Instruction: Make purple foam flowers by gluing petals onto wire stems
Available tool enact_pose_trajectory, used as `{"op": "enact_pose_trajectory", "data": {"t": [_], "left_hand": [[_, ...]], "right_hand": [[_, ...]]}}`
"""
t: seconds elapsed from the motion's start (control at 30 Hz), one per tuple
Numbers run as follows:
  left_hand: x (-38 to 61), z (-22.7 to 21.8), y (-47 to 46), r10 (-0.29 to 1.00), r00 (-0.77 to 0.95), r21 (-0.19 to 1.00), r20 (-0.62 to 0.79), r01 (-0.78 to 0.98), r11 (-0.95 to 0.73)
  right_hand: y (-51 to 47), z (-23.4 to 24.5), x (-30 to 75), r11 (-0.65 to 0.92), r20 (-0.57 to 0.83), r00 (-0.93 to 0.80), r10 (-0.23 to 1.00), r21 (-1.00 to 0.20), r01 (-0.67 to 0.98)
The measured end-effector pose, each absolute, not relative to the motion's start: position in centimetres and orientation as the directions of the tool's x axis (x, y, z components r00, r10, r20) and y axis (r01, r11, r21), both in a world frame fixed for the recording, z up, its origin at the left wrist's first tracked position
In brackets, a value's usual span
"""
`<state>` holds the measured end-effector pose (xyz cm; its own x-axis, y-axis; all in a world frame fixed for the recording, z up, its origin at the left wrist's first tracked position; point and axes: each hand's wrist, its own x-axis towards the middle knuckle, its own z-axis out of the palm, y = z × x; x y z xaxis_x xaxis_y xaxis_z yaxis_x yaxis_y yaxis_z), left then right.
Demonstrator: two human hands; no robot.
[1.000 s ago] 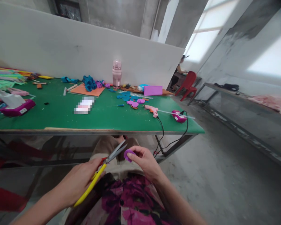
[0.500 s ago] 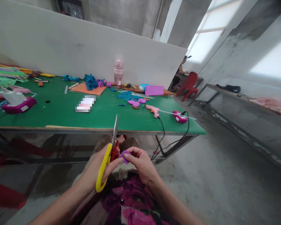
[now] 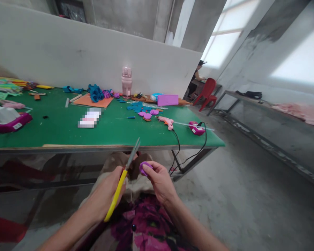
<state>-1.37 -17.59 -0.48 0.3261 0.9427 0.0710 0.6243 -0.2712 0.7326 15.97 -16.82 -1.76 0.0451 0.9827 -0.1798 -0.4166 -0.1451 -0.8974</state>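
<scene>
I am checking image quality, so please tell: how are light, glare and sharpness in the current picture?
Head view: the window glares almost white, and the right wall has a bright patch; head view: the scissors look fairly sharp, while mosaic blocks hide the item on the table.

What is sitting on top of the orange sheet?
A teal curled bundle rests toward the back of the orange sheet, covering the surface beneath it. Purple pieces sit beside it; whether they touch the sheet is unclear.

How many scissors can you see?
1: the yellow-handled scissors in the left hand. Others may be hidden among the colourful strips on the green table.
</scene>
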Motion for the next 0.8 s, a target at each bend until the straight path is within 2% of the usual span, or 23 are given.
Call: {"op": "enact_pose_trajectory", "data": {"t": [0.07, 0.17, 0.3, 0.8], "left_hand": [[-2.2, 0.1, -18.1, 0.909, 0.416, 0.621, -0.04, 0.723, -0.303], [-2.6, 0.7, -18.7, 0.891, 0.422, 0.482, -0.166, 0.823, -0.3], [-2.1, 1.0, -19.2, 0.878, 0.414, 0.363, -0.24, 0.877, -0.314], [-1.2, 1.9, -19.1, 0.856, 0.454, 0.347, -0.247, 0.866, -0.359]], "right_hand": [[-16.6, -1.7, 16.2, -0.101, -0.157, 0.092, 0.983, -0.892, -0.441], [-16.5, -1.4, 16.2, -0.059, -0.131, 0.117, 0.984, -0.875, -0.481], [-16.7, -1.1, 15.9, -0.057, -0.123, 0.095, 0.988, -0.854, -0.517], [-16.9, -1.2, 16.0, -0.043, -0.099, 0.079, 0.992, -0.85, -0.525]]}}
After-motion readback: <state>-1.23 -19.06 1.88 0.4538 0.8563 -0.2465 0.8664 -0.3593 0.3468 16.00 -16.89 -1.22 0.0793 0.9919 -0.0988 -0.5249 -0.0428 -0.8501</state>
